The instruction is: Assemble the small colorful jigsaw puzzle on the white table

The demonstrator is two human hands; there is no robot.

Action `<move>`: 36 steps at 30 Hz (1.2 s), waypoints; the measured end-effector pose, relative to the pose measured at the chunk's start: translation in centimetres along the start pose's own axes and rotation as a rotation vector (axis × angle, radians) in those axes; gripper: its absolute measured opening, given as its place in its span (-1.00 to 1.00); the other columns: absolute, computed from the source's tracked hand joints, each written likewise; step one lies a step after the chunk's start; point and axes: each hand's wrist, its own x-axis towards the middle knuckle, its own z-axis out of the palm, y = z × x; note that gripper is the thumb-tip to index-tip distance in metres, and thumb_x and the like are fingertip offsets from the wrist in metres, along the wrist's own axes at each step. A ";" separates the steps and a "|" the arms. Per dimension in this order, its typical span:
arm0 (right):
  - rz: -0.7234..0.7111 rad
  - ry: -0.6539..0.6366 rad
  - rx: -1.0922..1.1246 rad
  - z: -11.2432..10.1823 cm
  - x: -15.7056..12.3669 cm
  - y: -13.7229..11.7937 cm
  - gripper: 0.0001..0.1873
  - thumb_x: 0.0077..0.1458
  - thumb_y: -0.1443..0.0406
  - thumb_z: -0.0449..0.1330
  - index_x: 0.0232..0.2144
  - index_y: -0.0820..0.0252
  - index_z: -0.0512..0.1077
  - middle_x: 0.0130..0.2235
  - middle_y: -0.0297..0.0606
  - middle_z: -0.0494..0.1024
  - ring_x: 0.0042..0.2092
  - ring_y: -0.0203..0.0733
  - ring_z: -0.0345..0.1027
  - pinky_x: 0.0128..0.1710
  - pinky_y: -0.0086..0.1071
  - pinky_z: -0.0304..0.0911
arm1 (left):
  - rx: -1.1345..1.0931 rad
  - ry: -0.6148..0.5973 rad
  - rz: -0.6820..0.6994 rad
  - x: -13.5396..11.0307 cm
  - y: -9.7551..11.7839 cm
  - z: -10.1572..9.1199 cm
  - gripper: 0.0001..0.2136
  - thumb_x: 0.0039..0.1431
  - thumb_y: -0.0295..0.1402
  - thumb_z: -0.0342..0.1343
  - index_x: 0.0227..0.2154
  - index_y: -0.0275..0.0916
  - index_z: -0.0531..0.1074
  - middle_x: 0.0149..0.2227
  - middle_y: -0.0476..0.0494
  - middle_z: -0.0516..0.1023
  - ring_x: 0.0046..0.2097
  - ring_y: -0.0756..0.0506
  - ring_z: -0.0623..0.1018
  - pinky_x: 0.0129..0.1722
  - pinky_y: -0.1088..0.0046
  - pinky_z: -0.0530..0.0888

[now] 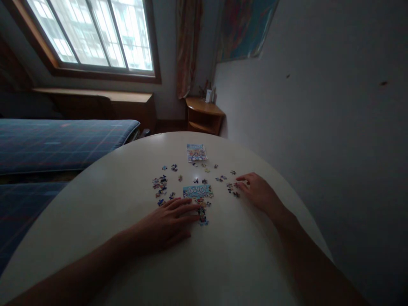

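Note:
A partly joined jigsaw point(198, 192) with a blue lettered strip lies in the middle of a round white table point(127, 178). My left hand point(168, 223) lies flat on the table, fingers stretched out, its fingertips touching the puzzle's lower pieces point(202, 216). My right hand point(259, 191) rests further right, fingers curled, pinching at a loose piece point(236, 185) among a small scatter. More loose pieces point(160, 185) lie to the left. A small picture card point(196, 152) sits at the far side.
A grey wall runs close along the table's right side. A bed with a blue checked cover point(57, 142) stands at the left. A wooden corner shelf point(204, 114) and a window point(92, 34) are beyond the table.

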 end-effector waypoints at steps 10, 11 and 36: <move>0.014 -0.062 0.086 0.5 0.0 0.6 -0.80 0.16 0.29 0.19 -0.21 0.14 0.59 -0.15 -0.14 0.62 -0.17 -0.11 0.49 -0.14 -0.29 0.33 | -0.012 0.026 0.009 0.1 0.2 -0.2 -0.56 0.37 -0.30 0.01 0.27 -0.01 0.19 0.38 -0.04 0.13 0.36 -0.24 0.16 0.31 0.03 0.21; 0.016 -0.062 0.100 0.5 0.0 0.6 -0.81 0.16 0.29 0.20 -0.21 0.14 0.59 -0.16 -0.14 0.63 -0.18 -0.11 0.50 -0.15 -0.28 0.33 | -0.013 0.032 0.009 0.1 0.2 -0.3 -0.56 0.36 -0.31 0.02 0.27 -0.02 0.20 0.38 -0.05 0.14 0.36 -0.25 0.17 0.31 0.03 0.21; 0.022 0.004 0.007 1.3 0.0 -2.7 -0.77 0.05 0.17 0.27 -0.28 0.17 0.56 -0.12 -0.10 0.57 -0.06 0.05 0.36 -0.06 -0.10 0.23 | 0.005 0.039 0.006 0.1 0.2 -0.1 -0.56 0.34 -0.32 0.04 0.26 -0.03 0.23 0.37 -0.08 0.15 0.34 -0.26 0.20 0.30 0.02 0.23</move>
